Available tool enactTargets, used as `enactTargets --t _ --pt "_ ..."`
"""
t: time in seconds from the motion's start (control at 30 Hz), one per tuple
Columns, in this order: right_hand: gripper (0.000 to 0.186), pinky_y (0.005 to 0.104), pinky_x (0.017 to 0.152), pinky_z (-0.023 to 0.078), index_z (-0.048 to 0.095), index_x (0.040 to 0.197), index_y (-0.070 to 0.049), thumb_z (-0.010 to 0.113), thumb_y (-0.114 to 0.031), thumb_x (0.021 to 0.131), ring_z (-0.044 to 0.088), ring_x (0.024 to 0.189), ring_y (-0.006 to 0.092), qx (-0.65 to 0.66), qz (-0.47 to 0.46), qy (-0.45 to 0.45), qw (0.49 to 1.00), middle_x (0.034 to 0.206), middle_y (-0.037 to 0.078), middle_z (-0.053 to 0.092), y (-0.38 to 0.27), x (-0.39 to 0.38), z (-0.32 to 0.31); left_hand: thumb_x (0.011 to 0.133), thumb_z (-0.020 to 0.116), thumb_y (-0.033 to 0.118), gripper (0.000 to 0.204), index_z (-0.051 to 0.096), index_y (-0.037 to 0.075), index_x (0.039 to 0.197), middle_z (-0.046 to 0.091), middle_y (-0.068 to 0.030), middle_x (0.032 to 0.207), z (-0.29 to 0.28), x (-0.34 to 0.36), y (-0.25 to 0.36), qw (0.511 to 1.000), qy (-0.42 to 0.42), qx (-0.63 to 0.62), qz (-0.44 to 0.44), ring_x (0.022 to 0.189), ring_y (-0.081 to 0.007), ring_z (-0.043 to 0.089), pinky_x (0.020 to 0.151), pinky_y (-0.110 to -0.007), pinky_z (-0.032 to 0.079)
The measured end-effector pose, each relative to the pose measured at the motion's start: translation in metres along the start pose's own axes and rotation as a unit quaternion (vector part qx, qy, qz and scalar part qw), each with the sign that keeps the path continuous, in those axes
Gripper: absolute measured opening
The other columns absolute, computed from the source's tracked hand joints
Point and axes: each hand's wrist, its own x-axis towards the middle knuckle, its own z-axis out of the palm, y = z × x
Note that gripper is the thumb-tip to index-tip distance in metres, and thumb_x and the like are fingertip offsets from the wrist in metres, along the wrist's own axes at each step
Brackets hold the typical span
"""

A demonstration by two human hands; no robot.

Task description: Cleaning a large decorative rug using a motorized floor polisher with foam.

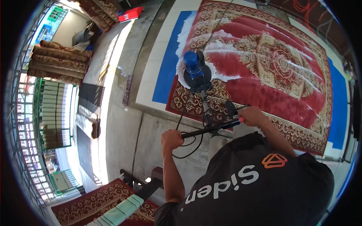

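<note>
My left hand (172,139) is wrapped round the left end of the black handlebar of a floor scrubbing machine (193,64). Around the other end of that bar, beside a red part, my right hand (252,116) is closed. The machine has a blue motor on top and a round black base, with a pole running back to the handlebar. Its base sits on the left side of a large red and cream patterned carpet (245,94). White foam (220,46) rings the base and streaks across the carpet. A black cable (188,155) loops below the handlebar.
Blue and white flooring (166,79) borders the carpet. Rolled carpets (58,64) stand at the left, near a green-framed rack (56,113). Another patterned carpet (86,203) lies low on the left, by a beam wrapped in pale green (120,211). A red object (131,14) is at the top.
</note>
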Motion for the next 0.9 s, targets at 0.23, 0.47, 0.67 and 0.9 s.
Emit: enactTargets --t 0.23,0.47,0.67,0.9 --pt "0.024 0.0526 0.078 0.059 0.071 0.107 -0.016 0.071 -0.017 0.083 0.075 0.091 0.0384 0.052 0.094 -0.021 0.994 0.091 0.015 0.075 -0.081 -0.098 0.044 0.072 0.075 0.032 0.017 0.082 0.020 0.081 0.076 -0.0104 0.082 0.009 -0.053 -0.017 0.995 -0.070 0.035 0.062 0.081 -0.0341 0.074 0.075 -0.048 0.060" --pt "0.023 0.0555 0.080 0.056 0.070 0.102 -0.011 0.070 -0.013 0.079 0.073 0.094 0.0416 0.122 0.137 0.015 0.983 0.094 0.017 0.076 -0.104 -0.164 0.081 0.071 0.074 0.030 0.016 0.081 0.019 0.080 0.076 -0.0105 0.082 0.009 -0.058 0.000 0.984 -0.090 0.066 0.140 0.081 -0.0350 0.074 0.074 -0.048 0.059" --pt "0.025 0.0567 0.082 0.056 0.070 0.103 -0.011 0.070 -0.012 0.078 0.073 0.096 0.0425 0.162 0.206 0.048 0.964 0.095 0.018 0.076 -0.103 -0.204 0.094 0.070 0.073 0.032 0.018 0.080 0.017 0.078 0.075 -0.0121 0.081 0.016 -0.030 0.028 0.969 -0.076 0.099 0.214 0.080 -0.0370 0.073 0.073 -0.050 0.058" --pt "0.025 0.0576 0.081 0.057 0.071 0.106 -0.012 0.068 -0.015 0.081 0.073 0.093 0.0444 0.192 0.262 0.086 0.942 0.093 0.020 0.076 -0.068 -0.255 0.117 0.068 0.070 0.031 0.020 0.080 0.017 0.079 0.075 -0.0158 0.081 -0.007 -0.006 0.122 0.953 -0.066 0.123 0.268 0.080 -0.0402 0.073 0.073 -0.051 0.059"
